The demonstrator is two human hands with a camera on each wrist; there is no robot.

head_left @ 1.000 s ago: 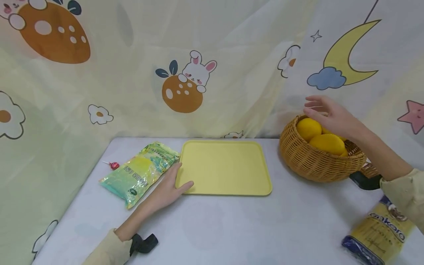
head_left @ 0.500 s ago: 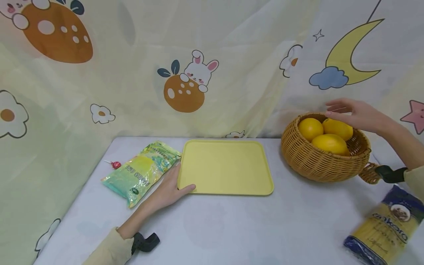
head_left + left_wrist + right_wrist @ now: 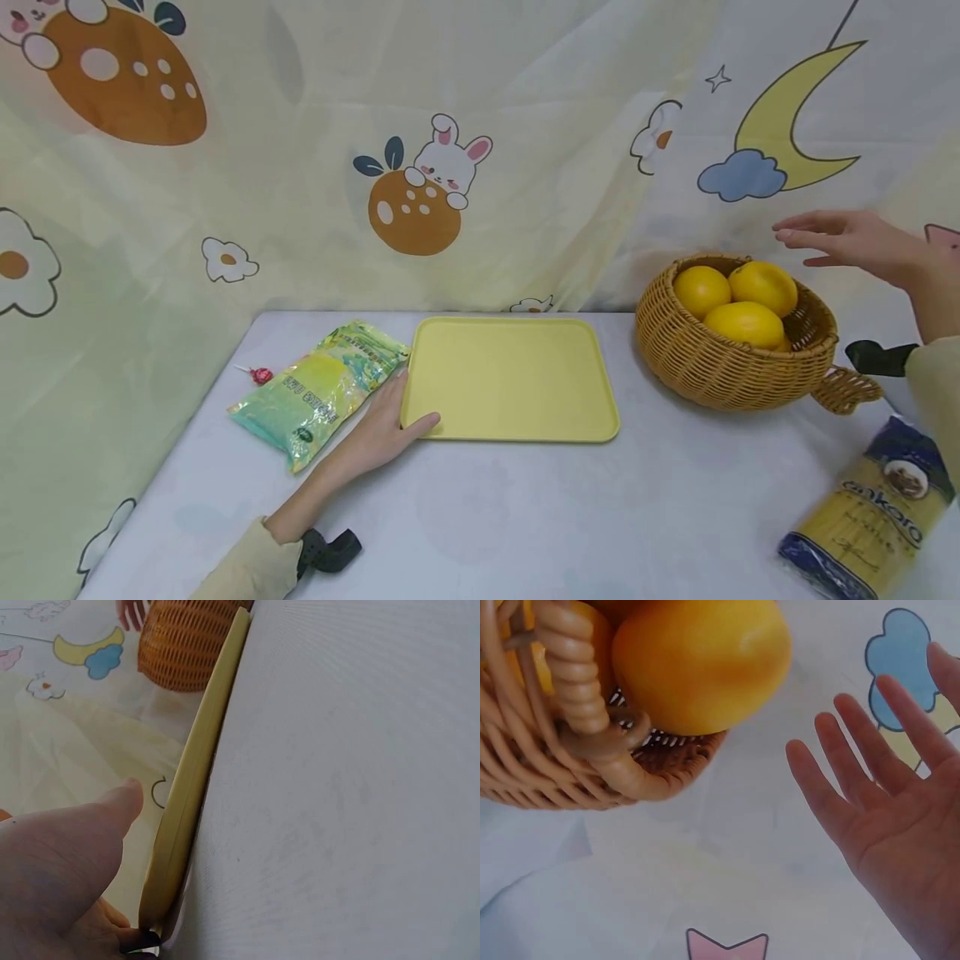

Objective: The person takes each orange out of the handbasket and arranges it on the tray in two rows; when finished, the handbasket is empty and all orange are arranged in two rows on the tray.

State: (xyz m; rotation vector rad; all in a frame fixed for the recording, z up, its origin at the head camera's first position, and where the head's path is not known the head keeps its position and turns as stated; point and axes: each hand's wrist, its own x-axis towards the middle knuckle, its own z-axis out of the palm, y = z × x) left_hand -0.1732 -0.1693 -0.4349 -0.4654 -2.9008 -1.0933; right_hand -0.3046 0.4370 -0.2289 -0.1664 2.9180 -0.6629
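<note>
My left hand (image 3: 378,429) lies at the near left corner of a yellow rectangular tray (image 3: 513,379). Its fingers reach along the tray's left side, and the thumb points over the corner. In the left wrist view that thumb (image 3: 120,806) stands clear of the rim, while a finger touches the tray's near end. My right hand (image 3: 862,242) hovers, holding nothing, above and right of a wicker basket (image 3: 731,379) of yellow lemon-like fruit (image 3: 744,325). The right wrist view shows its fingers (image 3: 862,746) spread and straight, apart from the basket. Fruit lower in the basket is partly hidden.
A green and yellow plastic packet (image 3: 318,396) lies left of the tray, a red lollipop (image 3: 260,376) beyond it. At the right front is an Ankara-like labelled pasta bag (image 3: 870,517). A patterned cloth (image 3: 555,167) hangs behind the table.
My right hand has moved right, away from over the fruit, uncovering more of it and the basket's right rim. The left hand and tray look about the same.
</note>
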